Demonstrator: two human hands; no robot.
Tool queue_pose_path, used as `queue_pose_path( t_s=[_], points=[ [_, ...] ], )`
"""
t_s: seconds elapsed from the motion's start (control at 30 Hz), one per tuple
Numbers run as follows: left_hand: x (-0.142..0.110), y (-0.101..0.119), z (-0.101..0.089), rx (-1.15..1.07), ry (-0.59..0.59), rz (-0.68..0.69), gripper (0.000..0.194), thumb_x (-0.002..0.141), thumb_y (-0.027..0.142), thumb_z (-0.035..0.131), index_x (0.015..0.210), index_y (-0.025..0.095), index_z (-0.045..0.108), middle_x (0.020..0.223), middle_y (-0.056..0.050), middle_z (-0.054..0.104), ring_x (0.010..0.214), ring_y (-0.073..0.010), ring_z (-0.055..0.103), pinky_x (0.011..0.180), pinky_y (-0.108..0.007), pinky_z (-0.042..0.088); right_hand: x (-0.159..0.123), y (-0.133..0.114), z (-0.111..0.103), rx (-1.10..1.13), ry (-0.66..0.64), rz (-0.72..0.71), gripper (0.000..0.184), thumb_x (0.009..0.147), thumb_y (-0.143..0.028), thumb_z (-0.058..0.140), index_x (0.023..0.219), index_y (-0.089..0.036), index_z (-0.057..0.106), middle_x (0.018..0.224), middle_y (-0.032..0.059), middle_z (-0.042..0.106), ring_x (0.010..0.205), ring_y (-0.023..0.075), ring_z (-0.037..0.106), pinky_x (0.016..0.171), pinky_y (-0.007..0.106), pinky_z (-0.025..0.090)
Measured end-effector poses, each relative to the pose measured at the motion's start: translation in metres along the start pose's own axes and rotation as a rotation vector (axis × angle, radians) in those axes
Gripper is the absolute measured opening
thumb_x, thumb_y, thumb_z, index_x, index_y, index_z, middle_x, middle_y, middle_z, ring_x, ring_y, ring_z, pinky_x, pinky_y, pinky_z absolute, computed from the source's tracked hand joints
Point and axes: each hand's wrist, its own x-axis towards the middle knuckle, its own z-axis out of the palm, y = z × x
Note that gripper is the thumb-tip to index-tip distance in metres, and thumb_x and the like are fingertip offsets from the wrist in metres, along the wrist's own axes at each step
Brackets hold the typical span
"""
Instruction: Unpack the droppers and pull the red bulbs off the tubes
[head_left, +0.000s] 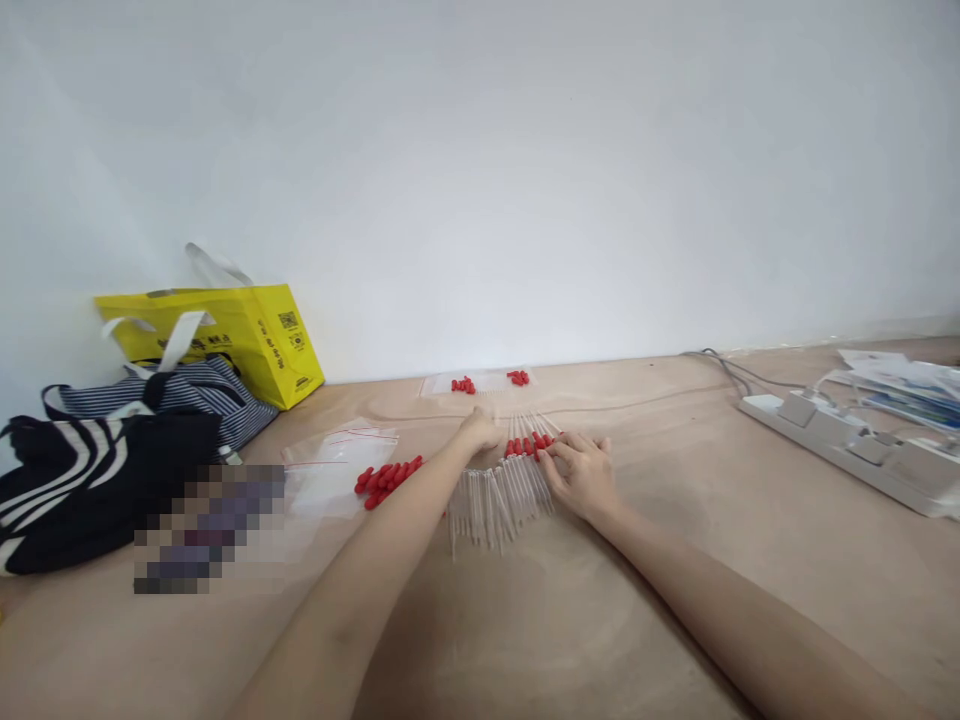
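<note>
My right hand has thumb and forefinger pinched at the end of a short row of red capsule-shaped pieces, apparently on one of them. Thin whitish sticks stretch from those red pieces toward the wall. Closer to me lies a fanned row of many thin, pale sticks, beside the right fingertips. Just beyond this fan hovers my left hand, blurred, its fingers mostly hidden, so I cannot make out anything in it. Left of my left forearm, more red capsule-shaped pieces lie in a pile.
Clear plastic bags lie on the left, and bags with red pieces by the wall. A yellow bag, a striped cloth item and black clothing fill the left. A white power strip with plugs sits right.
</note>
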Motion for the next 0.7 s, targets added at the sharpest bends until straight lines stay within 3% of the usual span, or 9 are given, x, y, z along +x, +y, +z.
queue_pose_path(
  t_s=[0.17,0.3,0.47,0.6,0.7],
  points=[
    [-0.044,-0.008,-0.014,-0.318,-0.008,-0.021,0.017,0.079,0.017,0.051,0.095,0.011,0.053,0.081,-0.006,0.062,0.073,-0.0129,0.06,0.07,-0.029,0.049,-0.002,-0.017,-0.003,0.125,-0.077,0.009,0.022,0.081,-0.035,0.049,0.072,-0.023,0.064,0.069,-0.0004,0.064,0.069,0.0138,0.052,0.066,0.03,0.021],
    [-0.088,-0.019,-0.015,-0.532,-0.025,0.011,0.004,0.078,0.016,0.051,0.079,0.013,0.053,0.076,-0.005,0.064,0.074,-0.0122,0.062,0.071,-0.027,0.05,-0.005,-0.036,-0.004,0.24,-0.135,-0.028,0.024,0.078,-0.045,0.052,0.087,-0.025,0.064,0.072,-0.0011,0.066,0.068,0.0139,0.051,0.067,0.03,0.022],
    [-0.113,-0.027,-0.009,-0.851,-0.082,0.048,0.024,0.061,0.028,0.07,0.074,0.014,0.055,0.07,-0.001,0.064,0.07,-0.0127,0.061,0.073,-0.029,0.047,-0.009,-0.045,-0.003,0.239,-0.064,-0.039,0.027,0.079,-0.044,0.052,0.093,-0.024,0.063,0.077,0.0009,0.067,0.071,0.0142,0.051,0.069,0.03,0.023],
    [-0.117,-0.032,-0.008,-0.794,-0.093,0.081,0.029,0.055,0.033,0.073,0.07,0.014,0.057,0.069,-0.001,0.063,0.068,-0.0124,0.059,0.069,-0.026,0.045,-0.009,-0.042,-0.001,0.239,-0.05,-0.173,0.017,0.081,-0.035,0.052,0.089,-0.026,0.065,0.078,-0.0008,0.067,0.07,0.0124,0.05,0.071,0.031,0.022],
    [-0.118,-0.04,-0.019,-0.609,0.127,0.189,0.031,0.057,0.033,0.07,0.078,0.014,0.058,0.071,-0.001,0.061,0.067,-0.0124,0.057,0.065,-0.026,0.045,-0.008,-0.037,-0.002,0.23,-0.042,-0.218,0.015,0.082,-0.031,0.052,0.082,-0.024,0.065,0.076,-0.0012,0.067,0.069,0.0121,0.05,0.073,0.032,0.022]
  ],
)
